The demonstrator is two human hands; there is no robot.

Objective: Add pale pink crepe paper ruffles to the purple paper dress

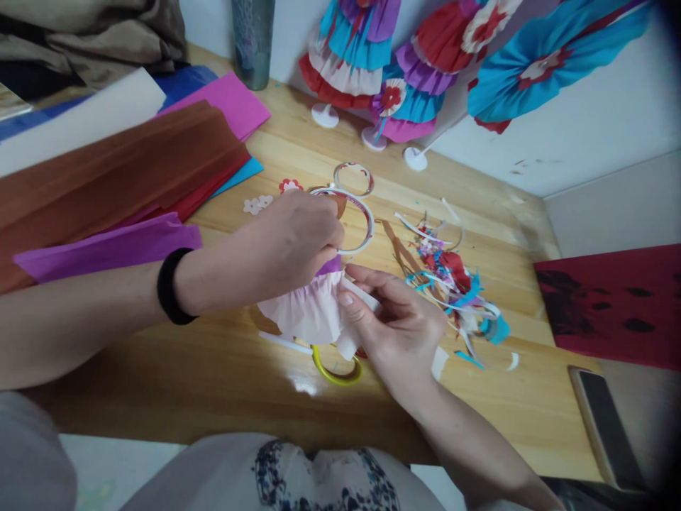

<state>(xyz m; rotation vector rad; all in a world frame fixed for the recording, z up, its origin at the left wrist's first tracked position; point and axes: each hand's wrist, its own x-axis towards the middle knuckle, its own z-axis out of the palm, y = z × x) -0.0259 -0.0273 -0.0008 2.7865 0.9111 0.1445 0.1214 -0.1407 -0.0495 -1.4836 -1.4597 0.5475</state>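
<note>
My left hand, with a black band at its wrist, is closed around the top of a ruffled paper piece. This piece has a purple upper part and a gathered white ruffle below; my fingers hide part of it. Between the thumb and fingers of my right hand is a white crepe-paper strip, pinched at the ruffle's right edge. Part of something brown shows by my left fingertips. Behind my left hand lies a tape roll, and yellow-handled scissors are partly hidden below the ruffle.
Folded coloured paper, with a brown sheet on top, covers the table's left side. Paper scraps lie to the right. Ruffled paper dresses on white stands line the back wall. A phone rests at the right edge.
</note>
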